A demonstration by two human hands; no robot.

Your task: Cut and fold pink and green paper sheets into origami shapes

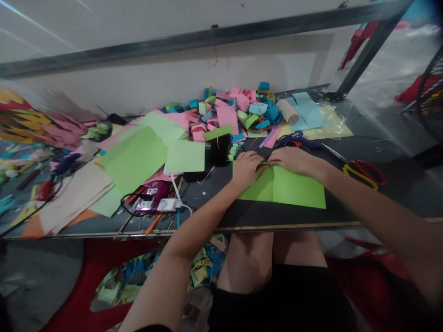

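Note:
A bright green sheet of paper (297, 186) lies on the dark table in front of me, with a crease running down its middle. At its far edge my left hand (249, 167) presses on the paper, fingers curled and pinching that edge. My right hand (289, 159) meets it from the other side, its fingertips closed on the same edge near the crease. The fingertips of both hands nearly touch. Just beyond my right hand is a blue glue gun (298, 138). Scissors with red and yellow handles (367, 174) lie to the right of the sheet.
Curled paper strips (238, 108) in pink, blue and green are heaped against the wall. A cardboard tube (288, 111) lies beside blue paper (306, 110). To the left are green sheets (136, 157), a purple power strip (154, 193) with a white plug, and a second glue gun (65, 162).

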